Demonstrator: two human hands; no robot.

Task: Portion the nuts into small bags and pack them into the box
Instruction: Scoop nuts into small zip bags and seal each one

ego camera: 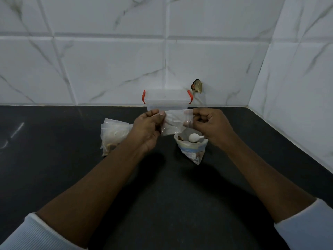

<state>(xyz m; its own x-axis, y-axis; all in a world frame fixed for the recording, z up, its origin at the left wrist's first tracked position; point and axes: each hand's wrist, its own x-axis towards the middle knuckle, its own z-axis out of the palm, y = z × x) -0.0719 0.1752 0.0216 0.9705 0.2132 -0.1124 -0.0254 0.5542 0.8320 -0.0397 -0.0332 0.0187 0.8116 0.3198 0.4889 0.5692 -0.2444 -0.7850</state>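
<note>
A small clear zip bag [172,123] hangs in the air between my two hands, its mouth stretched sideways. My left hand [147,129] pinches its left top edge and my right hand [210,127] pinches the right end of the zip strip. Below the right hand stands an open bag of nuts [191,148] with a white spoon [194,137] resting in it. Behind the hands, against the wall, a clear plastic box [166,100] with red clips has its lid on. Whether the held bag has nuts in it I cannot tell.
A heap of clear small bags [113,136] lies on the dark counter [54,150] left of my left hand. White marble tiles form the back wall and the right wall. A rough hole [197,86] shows in the tile right of the box.
</note>
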